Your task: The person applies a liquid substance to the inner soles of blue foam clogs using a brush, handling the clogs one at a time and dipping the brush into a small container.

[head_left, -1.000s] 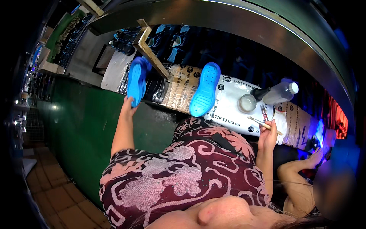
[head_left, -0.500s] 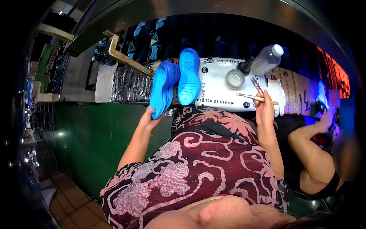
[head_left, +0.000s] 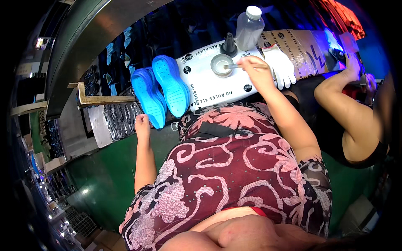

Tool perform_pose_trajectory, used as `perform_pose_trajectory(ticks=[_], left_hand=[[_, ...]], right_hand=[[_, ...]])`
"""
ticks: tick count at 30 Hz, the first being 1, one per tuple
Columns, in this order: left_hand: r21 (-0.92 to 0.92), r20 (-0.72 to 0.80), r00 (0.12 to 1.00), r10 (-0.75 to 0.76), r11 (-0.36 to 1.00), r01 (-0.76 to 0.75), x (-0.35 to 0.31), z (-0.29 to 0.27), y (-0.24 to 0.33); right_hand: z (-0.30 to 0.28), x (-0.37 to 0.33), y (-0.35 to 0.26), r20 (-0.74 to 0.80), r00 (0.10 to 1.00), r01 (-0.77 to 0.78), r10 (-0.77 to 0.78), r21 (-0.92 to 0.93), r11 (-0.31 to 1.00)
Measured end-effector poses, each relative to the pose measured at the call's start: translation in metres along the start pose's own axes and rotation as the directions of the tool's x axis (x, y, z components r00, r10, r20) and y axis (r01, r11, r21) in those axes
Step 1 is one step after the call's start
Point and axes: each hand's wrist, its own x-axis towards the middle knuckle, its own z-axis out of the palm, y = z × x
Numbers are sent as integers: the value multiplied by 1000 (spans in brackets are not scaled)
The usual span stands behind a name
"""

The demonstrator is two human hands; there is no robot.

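My right hand [head_left: 257,71] is closed around a thin brush [head_left: 238,66], whose tip is inside a small round clear cup [head_left: 217,71]. The cup stands on a white plastic-wrapped package [head_left: 205,83]. Beside it are a black bottle with a pointed nozzle [head_left: 228,49] and a clear bottle with a white cap [head_left: 248,35]. Curled at the near end of a stack of blue shoe soles [head_left: 146,90] is my left hand [head_left: 143,122]; its fingertips are partly hidden. Another blue shoe sole [head_left: 171,85] lies right of the stack, its perforated face up.
A white glove [head_left: 279,62] lies right of my right hand, near a brown taped package [head_left: 299,46]. A wooden bar [head_left: 106,100] juts in at the left. Another person's arm [head_left: 335,85] is at the right. Dark shapes fill the rack behind.
My right hand has moved the brush left, bringing its tip into the cup. The sole stack, tilted in my left hand before, now rests lower. The whole view has turned and shifted.
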Motion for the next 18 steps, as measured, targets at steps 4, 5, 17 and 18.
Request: perform_pose_trajectory(ticks=[4,5,17,18], left_hand=[[105,-66,994,86,991,-79,-4,-1,9],[102,-83,992,93,991,-84,-5,0,13],[304,-121,984,129,949,-87,-15,-4,38],[122,-137,990,35,992,-18,-14,-2,39]], right_hand=[[20,18,9,67,982,187,-175,-340,922],[21,21,8,78,976,217,-203,-399,891],[13,21,-3,39,990,140,-135,-247,959],[16,18,8,64,994,101,-88,-256,961]])
